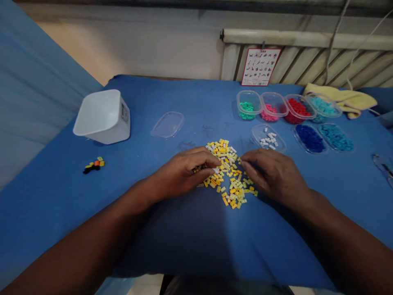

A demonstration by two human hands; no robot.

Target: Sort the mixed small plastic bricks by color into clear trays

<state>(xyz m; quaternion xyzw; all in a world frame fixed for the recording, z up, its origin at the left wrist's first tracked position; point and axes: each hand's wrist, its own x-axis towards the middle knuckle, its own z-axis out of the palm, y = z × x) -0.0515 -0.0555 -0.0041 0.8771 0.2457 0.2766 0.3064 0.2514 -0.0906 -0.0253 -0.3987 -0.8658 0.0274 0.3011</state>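
A loose pile of small yellow toy bricks [235, 190], with some white ones mixed in, lies on the blue cloth between my hands. At the pile's left side my left hand [187, 170] pinches a white brick [216, 170] between thumb and fingers. My right hand [273, 170] is at the right edge of the pile, thumb and forefinger close together beside a few yellow bricks. Whether a brick is between those fingertips is too small to make out. Beyond the right hand, a clear lid [281, 145] carries several white bricks [269, 140].
Clear tubs of green [247, 110], pink [269, 113], red [297, 108] and turquoise bricks [322, 105] stand back right. Lids with dark blue [309, 138] and turquoise bricks lie before them. A white bin [123, 129], another lid [168, 124] and a small mixed heap [96, 164] are leftward.
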